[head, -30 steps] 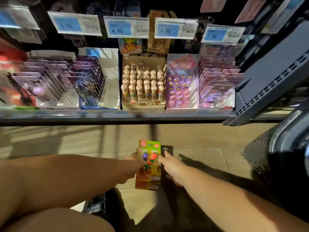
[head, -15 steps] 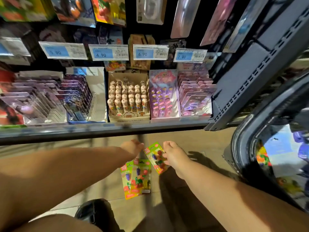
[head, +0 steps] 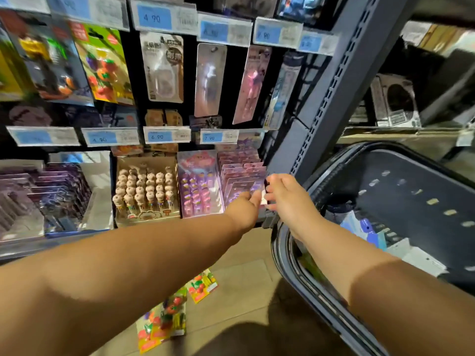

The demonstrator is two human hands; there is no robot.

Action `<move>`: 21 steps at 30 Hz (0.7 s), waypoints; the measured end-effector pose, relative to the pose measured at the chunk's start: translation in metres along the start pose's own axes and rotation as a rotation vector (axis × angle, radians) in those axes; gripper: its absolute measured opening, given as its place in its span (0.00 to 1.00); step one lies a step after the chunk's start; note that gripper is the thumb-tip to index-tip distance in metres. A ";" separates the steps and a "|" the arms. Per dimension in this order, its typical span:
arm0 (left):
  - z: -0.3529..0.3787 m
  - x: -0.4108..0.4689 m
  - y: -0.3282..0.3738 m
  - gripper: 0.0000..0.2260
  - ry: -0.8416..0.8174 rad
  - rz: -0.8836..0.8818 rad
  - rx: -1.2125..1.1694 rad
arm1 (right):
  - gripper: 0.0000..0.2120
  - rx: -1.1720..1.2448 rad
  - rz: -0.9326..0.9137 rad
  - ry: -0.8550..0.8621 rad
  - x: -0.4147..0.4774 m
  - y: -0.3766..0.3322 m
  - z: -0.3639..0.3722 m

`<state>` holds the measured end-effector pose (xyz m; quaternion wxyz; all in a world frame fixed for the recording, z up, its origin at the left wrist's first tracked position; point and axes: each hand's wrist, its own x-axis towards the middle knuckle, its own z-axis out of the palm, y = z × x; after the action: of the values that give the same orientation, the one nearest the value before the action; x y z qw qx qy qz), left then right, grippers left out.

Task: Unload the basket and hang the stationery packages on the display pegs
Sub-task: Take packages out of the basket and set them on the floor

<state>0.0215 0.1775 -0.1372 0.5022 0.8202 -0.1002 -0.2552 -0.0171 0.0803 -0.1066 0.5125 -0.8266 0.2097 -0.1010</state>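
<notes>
While blur is smearing the fingers [head: 272, 179], left hand [head: 244, 208] and right hand [head: 286, 195] are stretching toward the far pink packages [head: 241, 179], neither grip readable, basket [head: 321, 186] cropped right.

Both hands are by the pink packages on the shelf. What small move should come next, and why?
Probably lower the right hand into the basket for another package: packages lie inside it, the left hand only touches the pink packages, and neither hand plainly holds one.

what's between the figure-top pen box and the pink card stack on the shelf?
Head view: a pink display box of small purple pieces, flanked by the pen box and the card stack.
</notes>
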 end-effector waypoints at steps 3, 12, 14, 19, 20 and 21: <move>0.030 -0.005 0.013 0.23 -0.011 0.038 -0.054 | 0.07 -0.008 -0.049 0.084 0.003 0.010 -0.039; 0.086 0.003 0.010 0.24 0.001 0.315 0.242 | 0.17 -0.327 0.113 0.175 0.014 0.104 -0.132; 0.088 0.007 0.005 0.25 0.004 0.345 0.246 | 0.17 -0.447 0.167 0.120 0.013 0.130 -0.149; 0.090 0.007 0.003 0.25 0.028 0.368 0.246 | 0.15 -0.612 0.391 0.060 0.014 0.206 -0.190; 0.091 0.008 0.003 0.25 0.037 0.379 0.248 | 0.17 -0.646 0.425 0.060 0.014 0.222 -0.197; 0.091 0.009 0.002 0.25 0.045 0.388 0.251 | 0.19 -0.691 0.443 0.050 0.015 0.234 -0.204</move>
<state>-0.0177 0.1021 -0.1718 0.4382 0.8470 -0.2757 -0.1208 -0.1386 -0.1809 -0.2226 0.2090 -0.8822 0.4164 0.0679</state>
